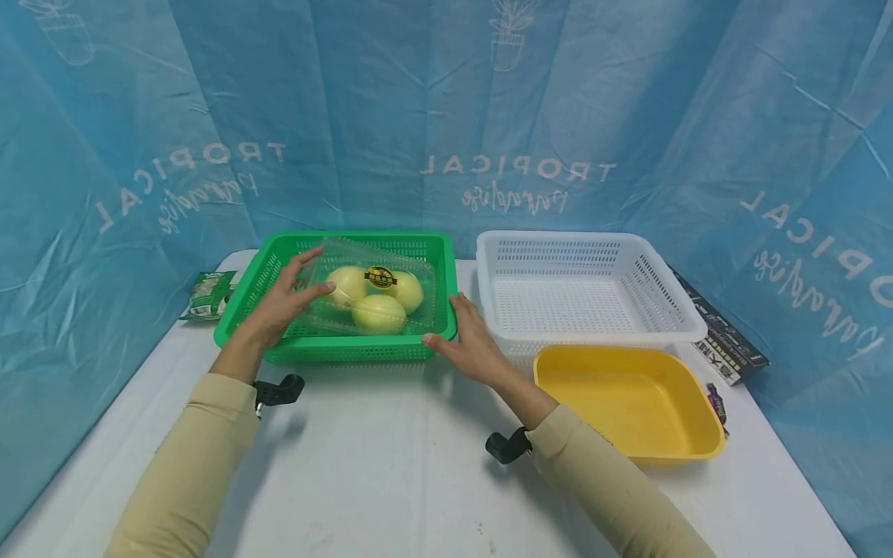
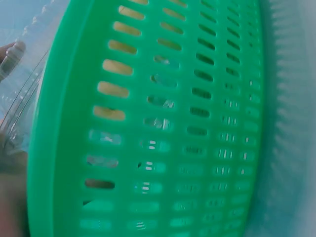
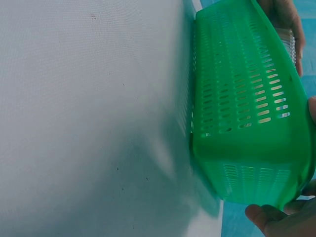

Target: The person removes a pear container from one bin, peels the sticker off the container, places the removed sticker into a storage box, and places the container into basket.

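Note:
Inside the green basket [image 1: 349, 350] lies a clear plastic box [image 1: 418, 271] with a black-and-yellow label, holding three round, pale yellow-green fruits [image 1: 379, 314]. The box sits slightly askew, its far left corner up near the basket's back rim. My left hand [image 1: 275, 298] holds the box's left end, thumb over the lid and fingers by the far corner. With my right hand [image 1: 470, 345] I grip the basket's front right corner, thumb at the front rim and fingers along the right side. In the left wrist view the basket wall [image 2: 148, 89] hides most of the hand.
Right of the green basket stands a white basket [image 1: 586, 339], with a yellow tray [image 1: 628, 457] in front of it. A black box [image 1: 729, 333] and a small purple packet [image 1: 716, 403] lie at the right edge. A green packet [image 1: 209, 294] lies at the left; a blue curtain [image 1: 446, 101] hangs behind.

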`<action>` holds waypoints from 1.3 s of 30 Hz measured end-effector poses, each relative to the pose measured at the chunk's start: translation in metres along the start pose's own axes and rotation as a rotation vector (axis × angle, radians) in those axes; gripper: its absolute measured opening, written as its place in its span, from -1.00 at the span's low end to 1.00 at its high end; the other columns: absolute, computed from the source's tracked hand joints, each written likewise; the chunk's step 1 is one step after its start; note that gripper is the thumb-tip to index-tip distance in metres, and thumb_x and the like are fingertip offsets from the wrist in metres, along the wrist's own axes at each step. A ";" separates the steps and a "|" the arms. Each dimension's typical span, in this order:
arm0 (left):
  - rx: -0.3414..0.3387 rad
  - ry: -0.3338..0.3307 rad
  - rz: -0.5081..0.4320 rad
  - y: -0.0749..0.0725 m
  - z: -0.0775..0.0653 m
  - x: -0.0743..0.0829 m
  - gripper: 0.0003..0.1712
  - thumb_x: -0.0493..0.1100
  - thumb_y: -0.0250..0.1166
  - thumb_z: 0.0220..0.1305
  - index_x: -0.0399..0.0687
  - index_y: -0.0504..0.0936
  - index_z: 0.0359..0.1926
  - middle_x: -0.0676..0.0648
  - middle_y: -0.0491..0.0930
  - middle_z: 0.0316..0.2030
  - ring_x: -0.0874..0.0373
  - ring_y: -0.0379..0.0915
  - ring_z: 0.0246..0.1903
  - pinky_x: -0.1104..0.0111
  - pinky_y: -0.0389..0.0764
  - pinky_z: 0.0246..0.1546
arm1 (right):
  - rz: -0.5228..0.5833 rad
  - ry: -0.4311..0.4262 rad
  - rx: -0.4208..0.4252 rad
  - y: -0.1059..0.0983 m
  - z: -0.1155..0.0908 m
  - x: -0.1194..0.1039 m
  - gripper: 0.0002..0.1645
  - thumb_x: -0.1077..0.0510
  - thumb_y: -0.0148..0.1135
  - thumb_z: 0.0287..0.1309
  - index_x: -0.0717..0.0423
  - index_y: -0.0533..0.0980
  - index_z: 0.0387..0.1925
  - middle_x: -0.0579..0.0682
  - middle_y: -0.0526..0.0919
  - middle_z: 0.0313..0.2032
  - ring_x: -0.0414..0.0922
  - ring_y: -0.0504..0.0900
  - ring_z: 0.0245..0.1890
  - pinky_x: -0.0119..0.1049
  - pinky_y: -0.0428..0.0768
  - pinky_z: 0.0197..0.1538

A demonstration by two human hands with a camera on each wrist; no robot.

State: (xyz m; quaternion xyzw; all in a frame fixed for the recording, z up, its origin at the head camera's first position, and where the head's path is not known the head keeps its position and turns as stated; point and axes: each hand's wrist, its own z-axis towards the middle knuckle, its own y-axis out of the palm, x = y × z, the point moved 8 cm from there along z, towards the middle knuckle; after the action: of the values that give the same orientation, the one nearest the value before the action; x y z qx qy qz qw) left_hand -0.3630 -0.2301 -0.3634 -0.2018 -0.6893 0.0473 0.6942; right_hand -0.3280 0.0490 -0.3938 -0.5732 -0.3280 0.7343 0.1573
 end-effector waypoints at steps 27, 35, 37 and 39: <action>0.247 0.014 -0.180 0.008 -0.008 0.022 -0.23 -0.30 0.10 0.26 0.34 0.13 0.41 0.07 -0.43 0.50 -0.10 -0.49 0.49 -0.32 0.00 0.29 | 0.009 -0.019 -0.001 0.000 -0.001 -0.001 0.08 -0.24 0.19 0.15 0.17 -0.09 0.46 0.19 -0.09 0.47 0.10 -0.03 0.48 0.09 0.13 0.43; 0.296 0.013 -0.193 -0.001 -0.020 0.031 -0.27 -0.29 0.11 0.26 0.37 0.19 0.38 0.17 -0.37 0.50 0.00 -0.47 0.50 -0.28 0.01 0.31 | 0.019 -0.016 -0.010 0.000 -0.002 -0.001 0.07 -0.23 0.18 0.16 0.16 -0.11 0.46 0.16 -0.11 0.48 0.08 -0.05 0.48 0.09 0.12 0.43; 0.301 0.019 -0.215 -0.004 -0.024 0.034 -0.27 -0.29 0.11 0.27 0.37 0.19 0.38 0.19 -0.36 0.50 0.01 -0.47 0.50 -0.27 -0.01 0.32 | 0.019 -0.016 -0.014 0.000 -0.002 -0.002 0.07 -0.23 0.18 0.16 0.16 -0.11 0.46 0.16 -0.11 0.48 0.08 -0.05 0.48 0.09 0.12 0.43; 0.304 0.038 -0.244 -0.008 -0.029 0.038 -0.27 -0.30 0.11 0.27 0.36 0.19 0.38 0.21 -0.36 0.50 0.02 -0.49 0.50 -0.25 -0.02 0.33 | 0.022 -0.015 -0.017 0.000 -0.002 -0.002 0.07 -0.23 0.18 0.16 0.16 -0.11 0.46 0.16 -0.11 0.48 0.08 -0.05 0.48 0.09 0.12 0.43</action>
State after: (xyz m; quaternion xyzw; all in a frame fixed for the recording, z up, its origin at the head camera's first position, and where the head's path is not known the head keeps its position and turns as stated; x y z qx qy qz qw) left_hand -0.3350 -0.2305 -0.3245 -0.0101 -0.6803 0.0625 0.7302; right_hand -0.3255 0.0488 -0.3923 -0.5725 -0.3290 0.7374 0.1421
